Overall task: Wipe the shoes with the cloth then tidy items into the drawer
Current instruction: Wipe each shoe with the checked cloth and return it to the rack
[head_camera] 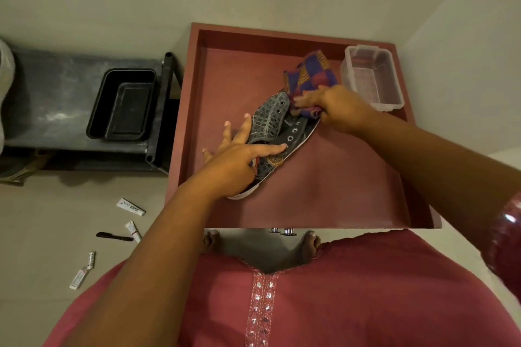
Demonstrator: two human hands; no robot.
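The right hand (335, 108) has its fingers curled round a bunched checked cloth (311, 73) in blue, red and orange, and presses it against the toe end of a dark grey lace-up sneaker (275, 127). The left hand (239, 155) lies flat, fingers straight and spread, on the heel half of the shoe, with the forefinger along the collar; it grips nothing and only pins the shoe down. The sneaker lies tilted on its side on the floor of an open reddish-brown drawer (338, 177), toe pointing towards a clear plastic container (372, 76) in the far right corner.

To wipe well, the person would probably keep that left palm firm so the shoe cannot slide on the smooth drawer bottom, and draw the cloth in short strokes from the toe along the eyelets and the white sole edge, turning the shoe for the hidden side. Small tubes (131, 206) and a black pen (114, 236) lie on the floor tiles, left of the drawer, apparently awaiting tidying.
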